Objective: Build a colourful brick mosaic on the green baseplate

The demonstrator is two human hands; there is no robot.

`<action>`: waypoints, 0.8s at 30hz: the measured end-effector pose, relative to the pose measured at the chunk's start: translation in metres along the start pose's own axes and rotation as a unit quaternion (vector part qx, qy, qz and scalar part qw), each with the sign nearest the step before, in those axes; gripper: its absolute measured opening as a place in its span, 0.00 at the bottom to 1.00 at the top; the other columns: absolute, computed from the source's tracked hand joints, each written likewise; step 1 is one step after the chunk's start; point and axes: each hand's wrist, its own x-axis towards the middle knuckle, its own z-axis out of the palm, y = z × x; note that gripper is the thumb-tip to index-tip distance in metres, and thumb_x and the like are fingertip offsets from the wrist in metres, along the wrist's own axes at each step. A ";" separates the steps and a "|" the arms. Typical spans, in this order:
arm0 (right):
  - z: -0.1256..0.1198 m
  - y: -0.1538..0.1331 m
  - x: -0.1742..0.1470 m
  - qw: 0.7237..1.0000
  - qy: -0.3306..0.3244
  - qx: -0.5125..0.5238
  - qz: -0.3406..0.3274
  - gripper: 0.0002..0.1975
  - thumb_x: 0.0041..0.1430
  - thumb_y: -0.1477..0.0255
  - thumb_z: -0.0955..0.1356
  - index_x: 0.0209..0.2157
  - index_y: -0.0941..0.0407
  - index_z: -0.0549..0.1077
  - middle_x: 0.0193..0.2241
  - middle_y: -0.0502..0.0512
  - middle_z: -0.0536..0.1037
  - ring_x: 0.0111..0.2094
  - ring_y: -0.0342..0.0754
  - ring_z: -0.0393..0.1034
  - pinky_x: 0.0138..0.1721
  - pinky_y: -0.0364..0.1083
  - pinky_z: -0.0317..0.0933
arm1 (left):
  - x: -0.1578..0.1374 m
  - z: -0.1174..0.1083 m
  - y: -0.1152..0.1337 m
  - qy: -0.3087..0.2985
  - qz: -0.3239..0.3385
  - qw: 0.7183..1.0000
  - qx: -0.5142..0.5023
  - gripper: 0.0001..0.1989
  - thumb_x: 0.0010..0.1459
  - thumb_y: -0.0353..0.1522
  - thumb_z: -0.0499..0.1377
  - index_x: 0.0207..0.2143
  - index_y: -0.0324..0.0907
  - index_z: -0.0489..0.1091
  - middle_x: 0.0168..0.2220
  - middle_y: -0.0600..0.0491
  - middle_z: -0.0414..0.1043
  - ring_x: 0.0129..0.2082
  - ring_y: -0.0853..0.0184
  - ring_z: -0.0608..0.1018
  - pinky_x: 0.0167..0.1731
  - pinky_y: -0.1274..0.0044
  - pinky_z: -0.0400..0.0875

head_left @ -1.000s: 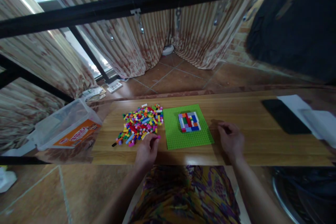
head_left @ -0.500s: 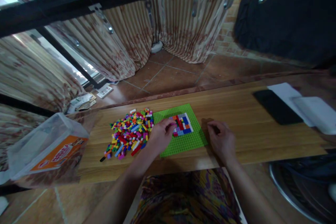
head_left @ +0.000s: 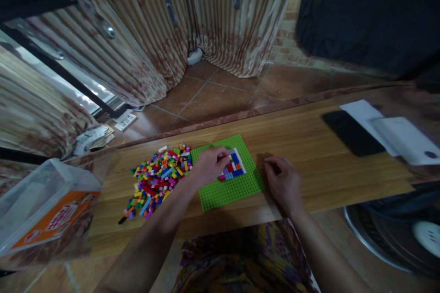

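A green studded baseplate [head_left: 220, 192] lies on the wooden table, carrying a low patch of toy bricks [head_left: 238, 165] in red, blue, orange, grey and white. Over the left part of this patch is my left hand [head_left: 210, 165], thumb and fingertips pinched together; whatever is between them is too small or hidden to make out. My right hand [head_left: 284, 183] rests on the table just right of the baseplate, fingers curled in, with nothing visible in them. Left of the baseplate spreads a heap of loose toy bricks [head_left: 160, 176] in many colours, partly covered by my left forearm.
A clear plastic tub [head_left: 51, 210] with an orange label stands at the table's left end. On the right lie a black flat item [head_left: 352, 132], a white sheet [head_left: 364, 110] and a pale flat case [head_left: 405, 139]. A round metal-rimmed object [head_left: 374, 247] sits below the right edge.
The camera view has shifted a little. My left hand has moved slightly toward the far side of the brick patch, covering more of a red brick. My right hand stays beside the baseplate.
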 end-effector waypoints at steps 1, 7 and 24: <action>0.000 0.000 0.000 1.000 -0.001 -0.001 -0.001 0.09 0.59 0.69 0.64 0.33 0.55 0.75 0.34 0.57 0.78 0.37 0.52 0.72 0.41 0.51 0.65 | 0.000 0.001 -0.001 0.002 -0.002 1.000 -0.008 0.08 0.59 0.31 0.55 0.34 0.41 0.74 0.29 0.55 0.77 0.27 0.71 0.75 0.29 0.80 0.66; 0.000 -0.002 -0.001 1.000 -0.003 -0.002 0.005 0.09 0.60 0.68 0.64 0.32 0.55 0.75 0.33 0.57 0.78 0.37 0.52 0.72 0.41 0.51 0.65 | -0.005 0.011 -0.002 0.052 -0.005 0.999 0.006 0.11 0.61 0.31 0.54 0.34 0.41 0.77 0.32 0.54 0.79 0.31 0.69 0.77 0.32 0.79 0.68; 0.001 0.001 -0.001 1.000 -0.007 -0.011 0.002 0.10 0.60 0.67 0.64 0.32 0.55 0.76 0.34 0.57 0.78 0.38 0.53 0.72 0.41 0.51 0.64 | -0.004 0.028 0.000 0.167 -0.127 0.977 0.040 0.07 0.55 0.36 0.62 0.28 0.42 0.72 0.23 0.57 0.72 0.24 0.70 0.72 0.25 0.79 0.60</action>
